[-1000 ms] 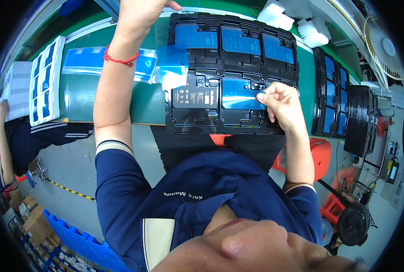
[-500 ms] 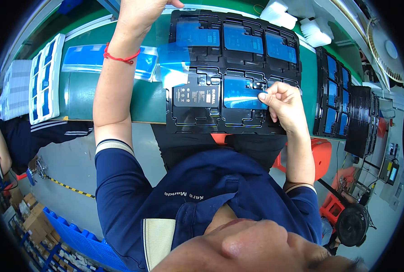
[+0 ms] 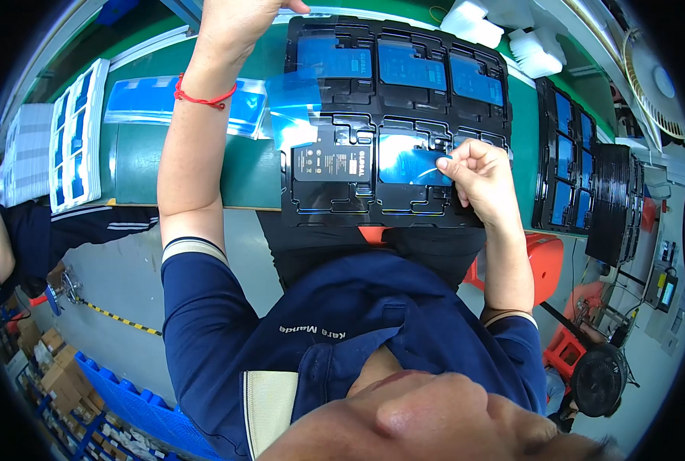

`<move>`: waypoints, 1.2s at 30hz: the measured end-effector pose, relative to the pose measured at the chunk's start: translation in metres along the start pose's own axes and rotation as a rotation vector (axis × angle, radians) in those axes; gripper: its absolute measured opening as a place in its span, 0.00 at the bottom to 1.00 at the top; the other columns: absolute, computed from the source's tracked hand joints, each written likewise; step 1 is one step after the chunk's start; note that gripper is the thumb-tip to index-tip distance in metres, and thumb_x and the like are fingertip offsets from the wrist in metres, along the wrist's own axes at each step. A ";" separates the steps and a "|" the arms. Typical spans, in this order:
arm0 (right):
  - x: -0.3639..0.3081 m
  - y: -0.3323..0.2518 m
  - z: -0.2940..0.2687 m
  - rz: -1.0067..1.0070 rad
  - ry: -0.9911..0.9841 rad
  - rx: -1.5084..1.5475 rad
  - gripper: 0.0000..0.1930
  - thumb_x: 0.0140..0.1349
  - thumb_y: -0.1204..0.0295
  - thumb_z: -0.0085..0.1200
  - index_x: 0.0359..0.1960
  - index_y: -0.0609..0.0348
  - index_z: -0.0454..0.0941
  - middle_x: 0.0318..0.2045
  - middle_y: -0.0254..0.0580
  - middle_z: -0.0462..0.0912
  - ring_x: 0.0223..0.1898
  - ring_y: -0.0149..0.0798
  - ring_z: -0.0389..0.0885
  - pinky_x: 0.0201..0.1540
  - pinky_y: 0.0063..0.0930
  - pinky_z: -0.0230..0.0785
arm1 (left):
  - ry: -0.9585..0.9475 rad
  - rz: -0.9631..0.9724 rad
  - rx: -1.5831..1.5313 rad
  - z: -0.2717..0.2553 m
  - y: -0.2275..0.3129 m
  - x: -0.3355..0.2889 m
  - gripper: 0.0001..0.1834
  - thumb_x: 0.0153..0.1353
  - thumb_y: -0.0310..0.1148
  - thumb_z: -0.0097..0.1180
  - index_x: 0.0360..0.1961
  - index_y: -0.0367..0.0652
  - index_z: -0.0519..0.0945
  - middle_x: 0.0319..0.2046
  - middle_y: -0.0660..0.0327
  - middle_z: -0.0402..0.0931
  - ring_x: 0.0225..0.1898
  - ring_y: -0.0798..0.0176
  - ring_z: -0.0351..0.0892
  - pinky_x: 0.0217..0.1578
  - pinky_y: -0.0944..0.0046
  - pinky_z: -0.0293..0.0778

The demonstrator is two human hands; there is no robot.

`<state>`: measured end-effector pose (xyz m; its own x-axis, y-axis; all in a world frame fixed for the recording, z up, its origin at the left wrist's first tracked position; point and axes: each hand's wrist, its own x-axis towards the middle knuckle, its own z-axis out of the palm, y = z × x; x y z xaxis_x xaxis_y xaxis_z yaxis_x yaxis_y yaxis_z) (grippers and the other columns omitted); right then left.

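Note:
My right hand (image 3: 481, 177) pinches the right corner of a blue film (image 3: 410, 165) between thumb and forefinger. That film lies over the middle near pocket of a black moulded plastic tray (image 3: 327, 206). Left of it, a flat black battery (image 3: 319, 164) with pale print lies uncovered in its pocket. Blue film covers several flat pieces in the far row, one of them a covered battery (image 3: 411, 67). My left hand (image 3: 235, 23) is raised past the tray's far left corner; most of its fingers are cut off by the frame. Below it, a loose translucent blue film (image 3: 292, 107) overlaps the tray's left edge.
Blue film sheets (image 3: 139, 100) lie on the green table (image 3: 139, 165) at left, beside a white tray stack (image 3: 89, 138). More filled black trays (image 3: 561, 165) stand at right. White foam-like pieces (image 3: 473, 23) lie beyond. Another person (image 3: 28, 246) is at far left.
The bright reflection on the film under my right hand has shifted toward its far left part. My left forearm has moved very slightly left; the right hand keeps its pinch.

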<state>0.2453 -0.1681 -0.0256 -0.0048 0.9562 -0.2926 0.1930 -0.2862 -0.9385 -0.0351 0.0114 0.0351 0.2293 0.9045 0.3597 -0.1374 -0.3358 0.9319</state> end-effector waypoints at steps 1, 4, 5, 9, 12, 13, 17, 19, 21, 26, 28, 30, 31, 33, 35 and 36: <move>0.000 -0.001 0.001 0.003 0.005 -0.011 0.07 0.56 0.77 0.60 0.24 0.61 0.75 0.12 0.28 0.73 0.09 0.17 0.62 0.10 0.14 0.51 | 0.003 -0.002 0.003 0.000 0.001 0.000 0.19 0.60 0.21 0.54 0.53 0.32 0.69 0.39 0.57 0.79 0.32 0.69 0.81 0.23 0.76 0.78; -0.001 -0.002 0.003 -0.005 0.018 -0.048 0.07 0.56 0.77 0.61 0.24 0.61 0.75 0.12 0.28 0.73 0.09 0.17 0.62 0.10 0.14 0.50 | 0.008 0.007 0.024 0.000 0.000 0.000 0.19 0.60 0.21 0.54 0.53 0.32 0.70 0.39 0.57 0.79 0.32 0.69 0.81 0.23 0.76 0.78; -0.001 -0.002 0.003 0.001 0.021 -0.064 0.07 0.56 0.77 0.61 0.23 0.61 0.75 0.13 0.28 0.73 0.10 0.16 0.63 0.11 0.14 0.51 | 0.008 0.014 0.033 0.000 0.000 0.000 0.19 0.60 0.21 0.54 0.53 0.32 0.70 0.39 0.57 0.79 0.32 0.70 0.81 0.23 0.76 0.78; -0.001 -0.002 0.005 -0.029 0.046 -0.143 0.06 0.55 0.78 0.61 0.23 0.61 0.76 0.14 0.28 0.75 0.14 0.17 0.67 0.16 0.14 0.56 | 0.000 0.021 -0.009 0.000 -0.001 0.000 0.19 0.60 0.21 0.54 0.53 0.33 0.70 0.38 0.58 0.79 0.32 0.71 0.80 0.23 0.76 0.78; -0.002 -0.006 0.008 -0.044 0.079 -0.242 0.06 0.54 0.78 0.61 0.22 0.62 0.76 0.15 0.29 0.76 0.17 0.18 0.70 0.20 0.14 0.60 | 0.002 0.019 -0.011 0.001 0.000 0.000 0.19 0.60 0.22 0.54 0.53 0.33 0.71 0.37 0.59 0.79 0.32 0.72 0.80 0.23 0.76 0.78; -0.002 -0.007 0.008 -0.042 0.089 -0.280 0.06 0.54 0.78 0.61 0.22 0.62 0.76 0.15 0.29 0.76 0.18 0.18 0.71 0.21 0.15 0.61 | 0.003 0.024 0.000 0.000 0.000 0.000 0.19 0.59 0.22 0.54 0.53 0.33 0.71 0.37 0.59 0.79 0.32 0.72 0.80 0.23 0.76 0.78; 0.000 0.002 0.009 -0.137 0.119 -0.406 0.06 0.50 0.77 0.62 0.22 0.63 0.76 0.14 0.33 0.76 0.17 0.21 0.72 0.22 0.18 0.64 | 0.010 0.016 0.018 -0.002 0.001 0.000 0.20 0.59 0.22 0.54 0.53 0.32 0.70 0.37 0.59 0.79 0.32 0.72 0.80 0.24 0.76 0.78; 0.000 0.002 0.012 -0.159 0.145 -0.469 0.07 0.49 0.77 0.63 0.21 0.63 0.76 0.14 0.36 0.76 0.17 0.24 0.74 0.22 0.20 0.65 | 0.004 0.024 0.012 -0.001 0.000 0.001 0.20 0.59 0.22 0.54 0.53 0.32 0.70 0.37 0.59 0.79 0.31 0.72 0.80 0.24 0.76 0.78; -0.002 -0.004 0.014 -0.169 0.140 -0.575 0.08 0.48 0.77 0.63 0.27 0.63 0.75 0.14 0.39 0.77 0.17 0.30 0.77 0.22 0.24 0.68 | 0.000 0.039 0.009 0.000 0.001 0.000 0.20 0.59 0.22 0.54 0.54 0.32 0.70 0.36 0.60 0.79 0.31 0.72 0.79 0.24 0.76 0.78; -0.012 -0.027 0.022 -0.231 0.249 -0.921 0.25 0.48 0.74 0.63 0.48 0.57 0.66 0.14 0.45 0.77 0.21 0.48 0.81 0.26 0.38 0.72 | 0.017 0.029 0.025 0.000 -0.001 0.000 0.19 0.61 0.24 0.54 0.53 0.32 0.71 0.33 0.61 0.79 0.30 0.73 0.79 0.24 0.76 0.78; -0.009 -0.035 0.015 -0.274 0.344 -0.938 0.25 0.48 0.72 0.65 0.47 0.57 0.69 0.14 0.41 0.76 0.20 0.45 0.80 0.25 0.35 0.71 | 0.031 0.020 0.038 0.000 -0.001 0.000 0.18 0.62 0.25 0.53 0.53 0.33 0.73 0.33 0.62 0.79 0.30 0.73 0.78 0.24 0.76 0.78; 0.001 -0.047 0.006 -0.367 0.418 -0.848 0.23 0.48 0.70 0.67 0.45 0.58 0.71 0.13 0.36 0.74 0.17 0.40 0.78 0.23 0.30 0.70 | 0.030 0.009 0.037 0.002 0.000 -0.001 0.17 0.63 0.26 0.52 0.53 0.33 0.74 0.33 0.62 0.79 0.29 0.74 0.78 0.24 0.76 0.77; 0.005 -0.055 0.004 -0.460 0.414 -0.767 0.20 0.50 0.71 0.66 0.44 0.59 0.72 0.14 0.36 0.74 0.16 0.35 0.75 0.23 0.27 0.69 | 0.021 0.002 0.029 0.005 0.000 -0.003 0.16 0.64 0.26 0.51 0.52 0.34 0.74 0.33 0.62 0.79 0.29 0.74 0.78 0.23 0.77 0.77; 0.016 -0.069 0.011 -0.577 0.395 -0.659 0.18 0.51 0.71 0.65 0.43 0.60 0.73 0.14 0.36 0.75 0.15 0.32 0.74 0.22 0.24 0.68 | -0.044 -0.011 0.017 0.009 -0.008 -0.007 0.16 0.63 0.26 0.53 0.51 0.33 0.76 0.36 0.60 0.80 0.32 0.73 0.78 0.29 0.75 0.77; 0.031 -0.085 0.023 -0.632 0.331 -0.540 0.17 0.52 0.72 0.64 0.42 0.61 0.74 0.21 0.37 0.79 0.19 0.33 0.76 0.25 0.23 0.70 | -0.083 0.066 0.215 0.012 -0.017 -0.011 0.18 0.61 0.23 0.53 0.54 0.40 0.75 0.32 0.65 0.75 0.32 0.73 0.77 0.26 0.71 0.78; 0.041 -0.090 0.028 -0.758 0.354 -0.557 0.17 0.51 0.72 0.64 0.42 0.61 0.74 0.25 0.40 0.79 0.23 0.36 0.77 0.29 0.26 0.71 | -0.109 0.070 0.134 0.021 -0.016 -0.010 0.20 0.61 0.23 0.52 0.56 0.41 0.73 0.32 0.67 0.73 0.30 0.75 0.75 0.26 0.71 0.77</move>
<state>0.2008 -0.1053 0.0415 -0.0419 0.8634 0.5028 0.6919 0.3882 -0.6088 -0.0153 0.0022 0.0171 0.3282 0.8460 0.4203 -0.0284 -0.4359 0.8995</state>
